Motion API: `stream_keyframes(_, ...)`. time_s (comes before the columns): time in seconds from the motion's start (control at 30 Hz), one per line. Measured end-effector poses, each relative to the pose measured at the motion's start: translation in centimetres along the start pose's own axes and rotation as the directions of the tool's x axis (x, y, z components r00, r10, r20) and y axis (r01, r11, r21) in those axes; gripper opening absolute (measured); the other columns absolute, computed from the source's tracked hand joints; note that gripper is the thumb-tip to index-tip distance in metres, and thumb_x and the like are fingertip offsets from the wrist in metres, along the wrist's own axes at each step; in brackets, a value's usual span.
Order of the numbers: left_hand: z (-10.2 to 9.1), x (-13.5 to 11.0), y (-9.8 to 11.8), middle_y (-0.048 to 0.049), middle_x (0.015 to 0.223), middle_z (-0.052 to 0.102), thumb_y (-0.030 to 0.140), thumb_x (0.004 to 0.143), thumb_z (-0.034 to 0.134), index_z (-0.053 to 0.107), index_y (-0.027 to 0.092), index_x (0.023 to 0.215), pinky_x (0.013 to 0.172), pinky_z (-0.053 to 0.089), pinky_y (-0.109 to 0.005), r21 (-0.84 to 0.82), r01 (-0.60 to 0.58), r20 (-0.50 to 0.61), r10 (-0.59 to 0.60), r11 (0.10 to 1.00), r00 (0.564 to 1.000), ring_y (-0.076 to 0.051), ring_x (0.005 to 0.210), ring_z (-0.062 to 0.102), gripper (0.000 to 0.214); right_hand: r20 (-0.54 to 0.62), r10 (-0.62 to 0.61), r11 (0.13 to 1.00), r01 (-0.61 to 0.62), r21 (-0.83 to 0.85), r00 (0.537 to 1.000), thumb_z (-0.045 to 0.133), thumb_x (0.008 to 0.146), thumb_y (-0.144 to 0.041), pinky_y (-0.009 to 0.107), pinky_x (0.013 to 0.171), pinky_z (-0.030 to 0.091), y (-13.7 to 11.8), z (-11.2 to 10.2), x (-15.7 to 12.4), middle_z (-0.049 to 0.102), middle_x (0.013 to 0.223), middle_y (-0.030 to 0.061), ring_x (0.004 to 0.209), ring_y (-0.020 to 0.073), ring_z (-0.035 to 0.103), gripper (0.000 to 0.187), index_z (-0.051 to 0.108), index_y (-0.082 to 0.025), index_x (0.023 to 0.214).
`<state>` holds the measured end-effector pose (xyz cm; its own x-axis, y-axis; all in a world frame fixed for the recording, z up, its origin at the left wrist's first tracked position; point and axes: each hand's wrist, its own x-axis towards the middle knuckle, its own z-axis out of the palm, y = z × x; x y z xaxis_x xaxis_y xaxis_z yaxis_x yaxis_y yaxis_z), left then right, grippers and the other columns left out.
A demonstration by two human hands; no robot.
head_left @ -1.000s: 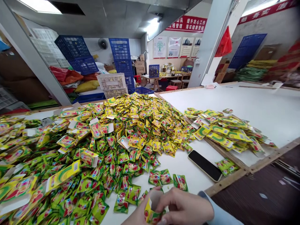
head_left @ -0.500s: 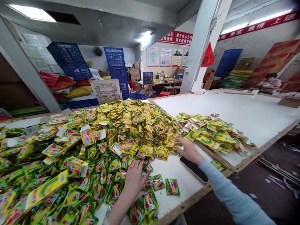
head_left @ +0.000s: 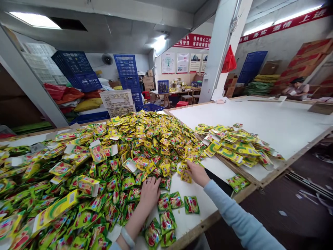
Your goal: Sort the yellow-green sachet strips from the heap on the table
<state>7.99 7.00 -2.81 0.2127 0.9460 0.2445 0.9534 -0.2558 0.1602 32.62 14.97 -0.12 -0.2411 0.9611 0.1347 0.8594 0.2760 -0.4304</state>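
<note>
A big heap of small green and yellow sachets point(head_left: 135, 152) covers the white table point(head_left: 260, 121). My left hand point(head_left: 149, 190) lies on the green sachets at the heap's near edge, fingers curled onto them. My right hand point(head_left: 196, 172) reaches into the yellow sachets at the heap's right edge and pinches a few of them. Three loose green sachets point(head_left: 177, 201) lie between my two arms. A black phone point(head_left: 221, 182) lies partly hidden under my right forearm.
A second pile of flattened yellow-green cartons point(head_left: 234, 146) lies to the right on an adjoining board. Opened small boxes point(head_left: 88, 184) sit among the sachets at left. Blue crates point(head_left: 75, 67) and a white basket point(head_left: 117, 100) stand behind. A person point(head_left: 296, 88) sits far right.
A second ago both hands held a small box near the table's edge. They then reached out into the heap; since half a second ago my right hand has drawn back left, closing on yellow sachets.
</note>
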Motion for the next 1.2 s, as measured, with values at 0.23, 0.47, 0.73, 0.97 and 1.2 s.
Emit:
stream_keyframes(0.23,-0.8,-2.8,1.7,-0.0097,0.110,0.058,0.024,0.078,0.052,0.057,0.020,0.106,0.097,0.028,-0.048,-0.236,0.055,0.041,-0.046,0.970,0.998,-0.030,0.114,0.043,0.029,-0.088,0.206,0.814,-0.121,0.567,0.975,0.039,0.086,-0.046,0.032,0.061,0.047,0.2,-0.9,-3.8,0.060,0.068,0.0021,0.066,0.0195,0.060,0.033,0.049,-0.018,0.100)
stream_keyframes(0.47,-1.0,-3.0,1.9,-0.0052,0.083,0.064,0.024,0.077,0.049,0.055,0.019,0.095,0.070,0.048,-0.034,-0.575,0.221,0.118,-0.187,0.788,0.975,-0.021,0.079,0.061,0.019,0.139,0.065,0.383,-0.153,0.911,0.988,0.060,0.070,-0.056,0.032,0.073,0.051,-7.1,2.4,-8.2,0.064,0.091,0.0080,0.087,0.0218,0.063,0.039,0.053,-0.017,0.069)
stream_keyframes(0.73,-1.8,-4.3,2.3,-0.0138,0.106,0.063,0.047,0.088,0.025,0.044,0.013,0.124,0.059,0.052,-0.031,-0.784,0.398,0.269,-0.317,0.476,0.909,-0.019,0.069,0.063,0.053,0.185,0.039,0.212,-0.189,0.959,0.982,0.064,0.072,-0.048,0.026,0.055,0.048,-9.8,4.4,-8.5,0.057,0.064,-0.0012,0.058,0.0126,0.055,0.033,0.052,-0.017,0.071)
stream_keyframes(0.97,-3.6,-5.0,3.5,-0.0093,0.104,0.063,0.039,0.091,0.022,0.042,0.021,0.115,0.081,0.046,-0.030,-0.691,0.223,0.182,-0.134,0.687,0.974,-0.019,0.093,0.060,0.036,0.264,-0.078,0.342,-0.223,0.913,0.961,0.059,0.077,-0.047,0.022,0.044,0.045,-9.3,4.2,-9.1,0.055,0.066,-0.0049,0.050,0.0116,0.056,0.043,0.041,-0.024,0.109)
stream_keyframes(1.2,-6.2,-1.7,1.8,-0.0002,0.073,0.066,0.032,0.092,0.021,0.045,0.023,0.110,0.058,0.046,-0.025,-0.274,0.113,0.063,-0.099,0.955,0.993,-0.016,0.064,0.062,0.031,0.296,-0.211,0.251,-0.241,0.937,0.932,0.068,0.071,-0.037,0.022,0.048,0.049,-7.4,3.3,-8.6,0.061,0.074,0.0011,0.059,0.0133,0.062,0.029,0.056,-0.015,0.086)
